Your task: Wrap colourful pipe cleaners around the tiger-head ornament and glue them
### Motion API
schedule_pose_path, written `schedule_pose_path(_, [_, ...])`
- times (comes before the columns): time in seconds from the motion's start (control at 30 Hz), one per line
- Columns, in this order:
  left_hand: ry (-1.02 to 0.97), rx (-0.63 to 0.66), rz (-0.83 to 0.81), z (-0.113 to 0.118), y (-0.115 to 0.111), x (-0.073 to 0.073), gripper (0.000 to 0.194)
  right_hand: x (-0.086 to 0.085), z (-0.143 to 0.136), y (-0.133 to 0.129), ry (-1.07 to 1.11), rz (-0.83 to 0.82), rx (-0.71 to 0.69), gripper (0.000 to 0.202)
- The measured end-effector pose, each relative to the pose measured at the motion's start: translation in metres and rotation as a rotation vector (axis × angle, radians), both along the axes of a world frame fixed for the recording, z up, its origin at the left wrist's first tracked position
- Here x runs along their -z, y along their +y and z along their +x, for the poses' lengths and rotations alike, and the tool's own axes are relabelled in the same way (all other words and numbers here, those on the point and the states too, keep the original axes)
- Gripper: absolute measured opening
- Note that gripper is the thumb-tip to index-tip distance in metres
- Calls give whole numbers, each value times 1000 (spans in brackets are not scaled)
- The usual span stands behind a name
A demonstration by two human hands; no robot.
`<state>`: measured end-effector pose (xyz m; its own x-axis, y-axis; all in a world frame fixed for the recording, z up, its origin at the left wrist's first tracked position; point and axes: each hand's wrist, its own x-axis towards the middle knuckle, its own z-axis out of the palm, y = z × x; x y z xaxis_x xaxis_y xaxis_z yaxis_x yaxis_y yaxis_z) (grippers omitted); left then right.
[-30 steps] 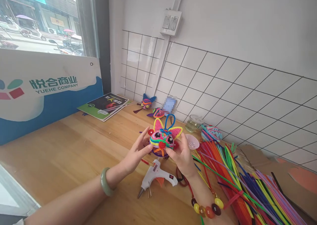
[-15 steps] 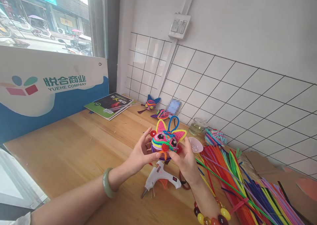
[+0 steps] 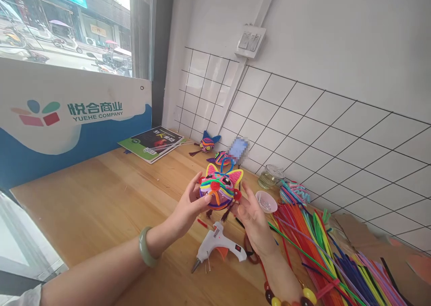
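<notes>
My left hand (image 3: 188,207) grips a colourful cat-faced ornament (image 3: 217,191) by its left side, thumb across the lower front. The ornament has pink ears edged in yellow, dark eyes, a red nose, striped bands, a blue loop on top and dark tassels below. At its right side, my right hand (image 3: 252,216) is loosely spread, thumb lifted off; its fingertips are at the ornament's edge, and whether they touch is unclear. Under the hands a white glue gun (image 3: 218,243) lies on the table, with a short red piece (image 3: 202,223) nearby.
Pipe cleaners (image 3: 303,238) in many colours spread over the right side. A small pink bowl (image 3: 266,201), a glass jar (image 3: 270,176) and a blue-pink bundle (image 3: 294,192) stand near the wall. Further back are a phone (image 3: 238,150), finished ornaments (image 3: 207,143) and books (image 3: 151,143).
The ornament has tipped and moved slightly left, showing more of its lower front and tassels. My right thumb has come off its front, and the right fingers have loosened.
</notes>
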<state>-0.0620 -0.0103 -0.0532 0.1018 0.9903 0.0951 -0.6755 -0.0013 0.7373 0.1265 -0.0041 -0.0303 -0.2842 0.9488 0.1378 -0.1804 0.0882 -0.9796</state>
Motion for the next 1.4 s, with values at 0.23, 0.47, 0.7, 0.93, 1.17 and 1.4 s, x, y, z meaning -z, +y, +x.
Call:
schedule_pose_path(0.23, [-36, -55, -25, -2, 5, -1, 91, 8, -1, 2, -322, 312, 443, 60])
schedule_pose_path(0.47, [26, -99, 39, 1, 4, 1, 96, -4, -7, -17, -845, 1076, 437, 48])
schedule_pose_path(0.7, [68, -107, 97, 3, 5, 6, 99, -7, -11, -22, -946, 1172, 351, 69])
schedule_pose_path(0.93, [71, -88, 95, 0, 1, 5, 103, -8, -11, -23, -1065, 1268, 398, 67])
schedule_pose_path(1.17, [77, -94, 103, -1, 3, 5, 96, -8, -14, -24, -1195, 1378, 501, 50])
schedule_pose_path(1.4, [123, -143, 53, -2, 6, 4, 98, -9, -19, -25, -1189, 1304, 497, 48])
